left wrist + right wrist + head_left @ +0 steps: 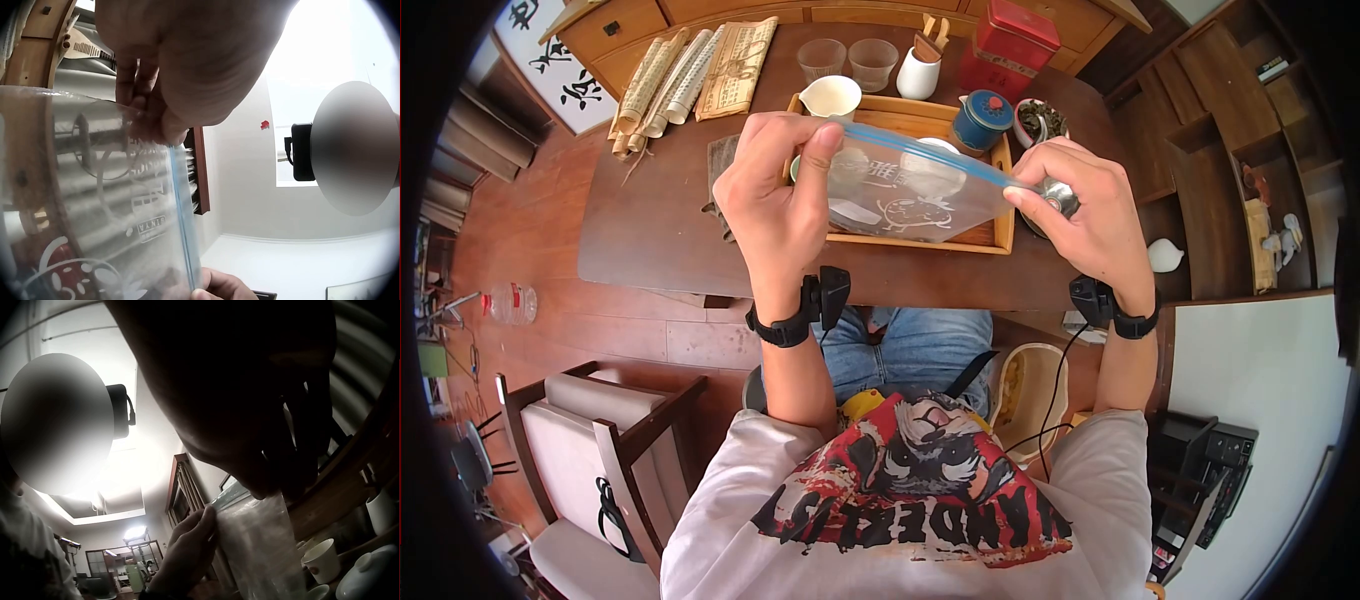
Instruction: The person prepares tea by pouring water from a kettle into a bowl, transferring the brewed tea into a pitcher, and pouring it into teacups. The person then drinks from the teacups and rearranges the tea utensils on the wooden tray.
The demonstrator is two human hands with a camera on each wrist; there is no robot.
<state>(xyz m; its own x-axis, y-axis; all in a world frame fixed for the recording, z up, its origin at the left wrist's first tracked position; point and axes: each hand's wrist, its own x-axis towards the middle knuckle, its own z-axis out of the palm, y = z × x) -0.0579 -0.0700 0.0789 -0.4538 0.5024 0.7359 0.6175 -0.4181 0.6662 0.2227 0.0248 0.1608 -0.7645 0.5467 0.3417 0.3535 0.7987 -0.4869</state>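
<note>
A clear zip bag (990, 212) with a blue zip strip and white printing is stretched level in front of me, above the table. My left hand (778, 190) pinches its left top corner between thumb and fingers. At the opposite corner, my right hand (1085, 205) pinches the end of the blue strip. The left wrist view shows the bag (144, 194) see-through, with the left hand (194, 56) at its upper edge. In the right wrist view the right hand (250, 394) is dark against the light, and the bag (256, 537) hangs below it.
Behind the bag, a bamboo tray (1003, 235) stands on the brown table (650, 230). Around it are a white pitcher (832, 97), a blue tin (982, 122), a red box (1012, 45), two glasses (872, 65) and bamboo scrolls (690, 85). A cream bin (1030, 395) is beside my legs.
</note>
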